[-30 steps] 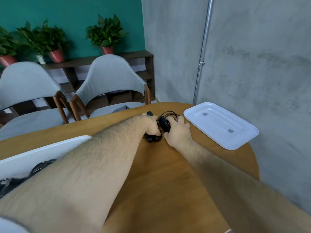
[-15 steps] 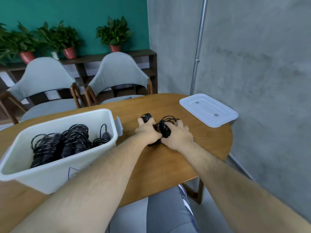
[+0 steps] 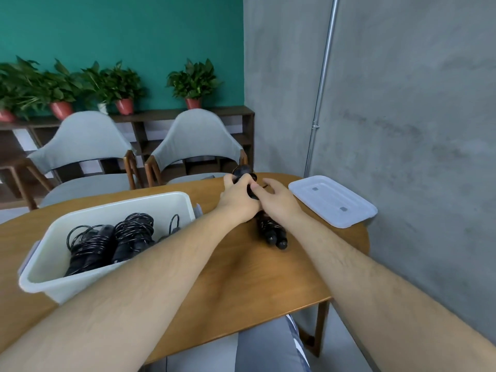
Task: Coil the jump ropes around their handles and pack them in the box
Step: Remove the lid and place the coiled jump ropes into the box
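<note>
Fingers of the left hand (image 3: 239, 201) curl round the far end of a black jump rope (image 3: 271, 232), clamped on the handles near their twelve o'clock tips. The right hand (image 3: 280, 204) lies over the middle of the same bundle, with its thumb pressed on the black cord and its other fingers stretched loosely forward and apart. The rope's rounded near ends point toward five o'clock, just above or on the wooden table (image 3: 241, 277); I cannot tell which. At nine o'clock from the hands stands the white box (image 3: 40, 267), with coiled ropes (image 3: 112, 241) lying in it. Its lid (image 3: 332, 201) lies flat at three o'clock, close to the grey wall.
</note>
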